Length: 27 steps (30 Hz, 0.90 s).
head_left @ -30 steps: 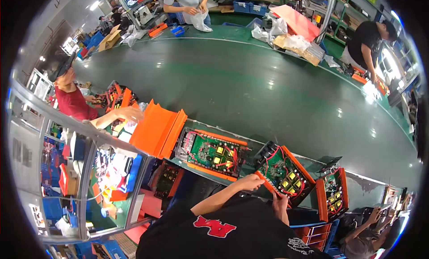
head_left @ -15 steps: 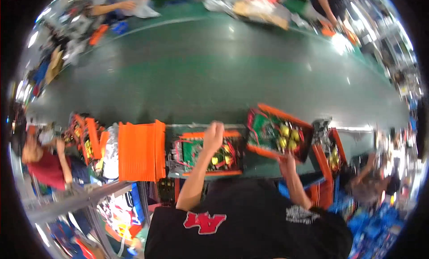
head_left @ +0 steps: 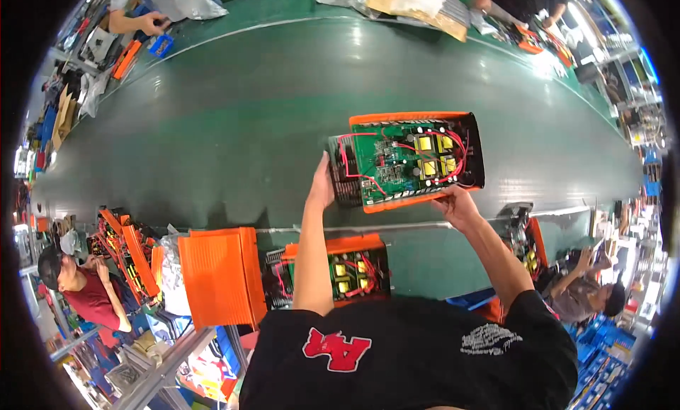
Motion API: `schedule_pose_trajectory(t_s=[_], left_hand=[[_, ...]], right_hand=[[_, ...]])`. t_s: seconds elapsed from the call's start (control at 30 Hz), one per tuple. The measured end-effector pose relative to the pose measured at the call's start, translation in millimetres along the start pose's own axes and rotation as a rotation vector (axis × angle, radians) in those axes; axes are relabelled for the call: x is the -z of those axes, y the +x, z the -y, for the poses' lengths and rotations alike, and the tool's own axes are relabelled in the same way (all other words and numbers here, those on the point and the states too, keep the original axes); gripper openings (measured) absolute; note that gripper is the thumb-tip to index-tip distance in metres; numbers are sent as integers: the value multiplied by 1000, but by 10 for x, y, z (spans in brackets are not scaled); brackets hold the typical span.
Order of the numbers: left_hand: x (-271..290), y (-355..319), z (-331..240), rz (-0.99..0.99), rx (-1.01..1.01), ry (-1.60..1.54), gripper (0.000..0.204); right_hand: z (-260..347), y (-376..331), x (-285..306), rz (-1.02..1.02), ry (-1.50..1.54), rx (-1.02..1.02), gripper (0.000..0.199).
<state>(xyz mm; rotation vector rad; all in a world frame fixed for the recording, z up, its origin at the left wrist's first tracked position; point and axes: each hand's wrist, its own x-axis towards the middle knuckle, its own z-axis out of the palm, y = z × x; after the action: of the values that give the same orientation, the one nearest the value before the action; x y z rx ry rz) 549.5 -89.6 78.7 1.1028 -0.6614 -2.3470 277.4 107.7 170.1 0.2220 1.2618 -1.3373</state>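
Over the green belt, my two hands support an uncovered power inverter (head_left: pixel 389 162) with orange sides, a green circuit board, yellow transformers and red wires. My left hand (head_left: pixel 322 185) is closed against its dark finned end, with the fingers partly hidden. At the near orange side my right hand (head_left: pixel 457 206) grips the edge, thumb on top and the other fingers underneath. A second open inverter (head_left: pixel 347 274) of the same kind lies near my body, partly behind my left forearm.
Left of the second inverter stands a stack of orange casing covers (head_left: pixel 219 277). More orange-sided units (head_left: pixel 131 251) sit beside a person in a dark red shirt (head_left: pixel 92 297). Another unit (head_left: pixel 531 247) lies at right, near a seated person (head_left: pixel 584 286). Across the belt (head_left: pixel 234 120), other people handle parts and bags.
The held inverter has moved from near the right front edge leftward and out over the belt, and now sits straighter. My left hand has left the second inverter and joined the hold.
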Motion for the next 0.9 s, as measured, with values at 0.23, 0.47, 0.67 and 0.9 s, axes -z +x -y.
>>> schedule_pose_trajectory(t_s=[0.23, 0.47, 0.67, 0.9], left_hand=[[106, 467, -943, 45, -205, -547, 43], [1248, 204, -1568, -221, -469, -273, 45], [1098, -1345, -687, -1251, -768, 1323, 18], [1039, -2650, 427, -1576, -23, 1599, 52]], right_hand=[[311, 1089, -1191, 157, 51, -107, 19], [352, 2591, -2531, 360, -34, -126, 30], [497, 3439, -3611, 300, -34, -84, 34], [665, 4303, -4656, 418, -82, 39, 29]])
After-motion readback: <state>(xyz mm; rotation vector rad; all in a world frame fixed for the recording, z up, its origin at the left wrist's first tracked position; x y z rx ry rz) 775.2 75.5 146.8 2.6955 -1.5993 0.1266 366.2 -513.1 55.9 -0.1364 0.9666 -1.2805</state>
